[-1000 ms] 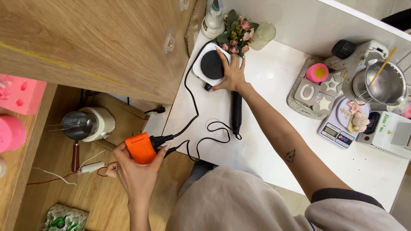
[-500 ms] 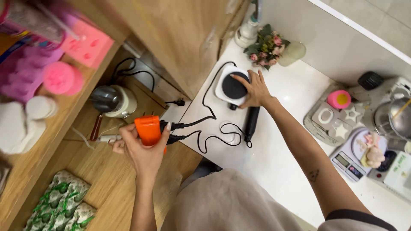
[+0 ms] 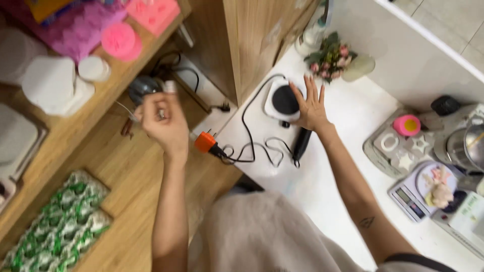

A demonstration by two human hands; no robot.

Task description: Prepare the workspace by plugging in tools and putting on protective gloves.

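1. Your left hand [image 3: 162, 121] is blurred at 10 o'clock; I cannot tell what it grips. The orange plug [image 3: 205, 141] dangles off the bench [image 3: 348, 131] edge and could drag the cord [image 3: 247, 146].
2. Your right hand [image 3: 311, 106], fingers spread wide, rests beside the small hotplate [image 3: 282, 99] at 12 o'clock; a burn is possible if it's hot.

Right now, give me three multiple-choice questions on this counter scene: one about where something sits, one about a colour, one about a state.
1. Where does the small hot plate sit?
A. on the white counter
B. on the wooden shelf
C. on the scale

2. What colour is the plug at the cord's end?
A. blue
B. orange
C. green

3. How is the right hand?
A. clenched in a fist
B. holding a cup
C. open, fingers spread

Answers: 1 A, the plate rests on the white top beside the flowers. 2 B, its body is bright orange. 3 C, the fingers fan out next to the plate.
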